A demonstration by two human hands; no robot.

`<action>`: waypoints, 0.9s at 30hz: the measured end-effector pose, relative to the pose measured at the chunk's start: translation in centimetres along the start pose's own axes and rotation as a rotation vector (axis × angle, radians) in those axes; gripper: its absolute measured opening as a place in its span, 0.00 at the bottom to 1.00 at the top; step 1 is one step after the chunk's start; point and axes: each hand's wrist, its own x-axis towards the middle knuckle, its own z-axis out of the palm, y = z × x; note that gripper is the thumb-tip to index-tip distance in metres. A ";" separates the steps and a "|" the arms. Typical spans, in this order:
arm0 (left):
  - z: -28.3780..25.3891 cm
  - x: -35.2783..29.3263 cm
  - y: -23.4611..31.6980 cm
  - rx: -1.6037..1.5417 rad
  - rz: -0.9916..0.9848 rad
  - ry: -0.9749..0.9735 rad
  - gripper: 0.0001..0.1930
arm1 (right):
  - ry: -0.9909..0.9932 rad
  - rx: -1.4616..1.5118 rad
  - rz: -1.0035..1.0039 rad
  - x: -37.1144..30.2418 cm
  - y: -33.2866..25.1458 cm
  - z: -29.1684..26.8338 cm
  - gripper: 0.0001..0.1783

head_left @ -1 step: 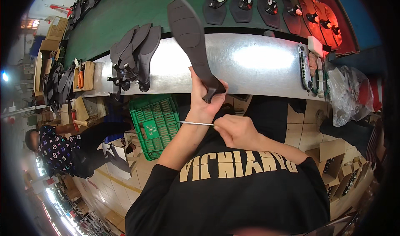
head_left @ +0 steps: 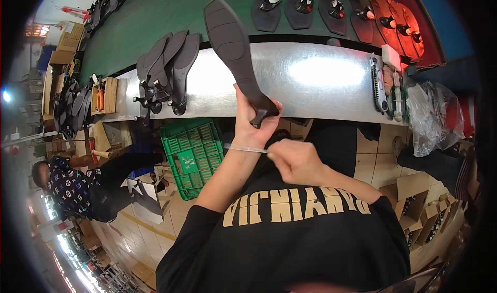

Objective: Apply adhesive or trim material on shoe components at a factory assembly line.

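Note:
My left hand (head_left: 245,123) is closed around the heel end of a dark heeled shoe sole (head_left: 230,39). The sole stands toe upward over the bench edge, its underside toward me and its short heel down by my palm. My right hand (head_left: 295,161) is closed on a slim, pale rod-like tool (head_left: 244,148), which lies across the front of my left wrist. Motion smears the tool, so its tip is not sharp. Left of the held sole, several similar heeled soles (head_left: 168,60) lean together on the metal bench top (head_left: 321,76).
Beyond the bench, a green belt (head_left: 196,13) carries a row of soles with heels (head_left: 297,6). A utility knife (head_left: 379,86) and a syringe (head_left: 398,96) lie at the right end, beside plastic bags (head_left: 424,117). Below stands a green crate (head_left: 191,158). A co-worker (head_left: 72,184) sits at left.
The sole has shifted slightly left, its toe end tipping a little. The slim tool has moved slightly at my left wrist and now looks blurred.

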 end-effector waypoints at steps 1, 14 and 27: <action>0.1 -0.1 0.2 0.011 -0.012 0.024 0.31 | 0.029 0.024 0.057 0.3 0.0 -0.3 0.03; 0.1 -2.6 -0.5 0.450 -0.062 -0.346 0.22 | -0.044 0.997 0.676 1.7 2.3 -2.4 0.25; -0.1 -3.4 -0.6 0.610 0.258 -0.273 0.37 | -0.020 1.235 0.782 0.9 1.6 -2.7 0.24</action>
